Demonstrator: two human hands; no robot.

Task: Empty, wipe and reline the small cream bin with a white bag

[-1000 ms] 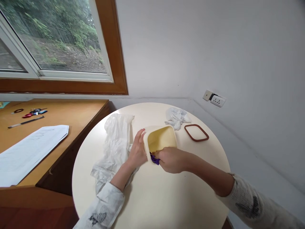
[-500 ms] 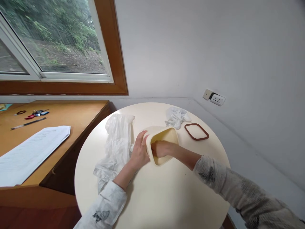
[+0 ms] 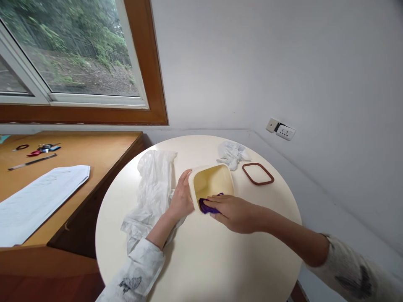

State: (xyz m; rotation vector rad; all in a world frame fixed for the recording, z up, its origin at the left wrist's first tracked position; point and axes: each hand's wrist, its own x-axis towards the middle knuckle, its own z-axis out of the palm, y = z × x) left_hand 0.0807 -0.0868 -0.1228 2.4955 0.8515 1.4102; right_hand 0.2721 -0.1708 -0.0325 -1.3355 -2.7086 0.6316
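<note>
A cream plastic bin [image 3: 214, 178] lies tilted on the round table, its open mouth facing me. My left hand [image 3: 181, 196] grips the bin's left side near the rim, thumb and fingers wrapped round its wall. At the lower edge of the mouth, my right hand [image 3: 237, 212] holds a dark purple cloth [image 3: 208, 206] bunched under its fingers, pressed against the rim. Part of the cloth is hidden by the fingers. Left of the bin a crumpled clear plastic bag [image 3: 154, 184] is spread out, close to my left forearm.
On the white round table [image 3: 201, 268] a brown rounded-square frame [image 3: 271, 179] and a crumpled white bag [image 3: 233, 153] lie beyond the bin. The wooden desk [image 3: 107, 155] at left carries papers [image 3: 47, 201], a pen [image 3: 31, 162] and keys [image 3: 45, 147].
My right hand has come out from deep inside the bin to its lower rim, and the purple cloth now shows under its fingers. The left hand keeps its hold.
</note>
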